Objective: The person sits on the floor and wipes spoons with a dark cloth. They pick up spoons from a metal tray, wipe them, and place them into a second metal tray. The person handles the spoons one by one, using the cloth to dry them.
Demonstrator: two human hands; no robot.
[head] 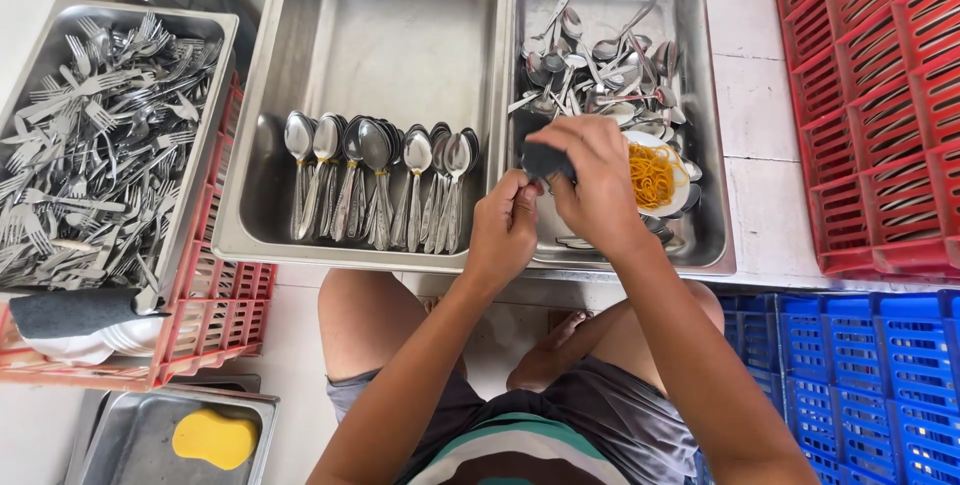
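Spoons in a small dark bundle [546, 159] sit pinched between both hands, held above the near edge of a steel pan [700, 115]. Right hand [595, 183] is curled tight over the top of the bundle, fingers closed around it; left hand [505, 225] meets it from below, fingertips pressed together against the bundle's lower end. Just past the right hand, inside that same pan, lies a white plate [683, 200] heaped with yellow rubber bands [652, 175], and farther beyond it a jumble of loose spoons [600, 60]. Beside the left hand, a larger steel pan [390, 15] holds a row of bundled spoons [375, 180] laid side by side, bowls away from the person. Well off to the left-hand side, a tray of forks [100, 135] rests on an orange crate [215, 315], with a yellow sponge [214, 437] in a pan nearer the person. Red crates [880, 95] and blue crates [860, 375] stand out beyond the right hand
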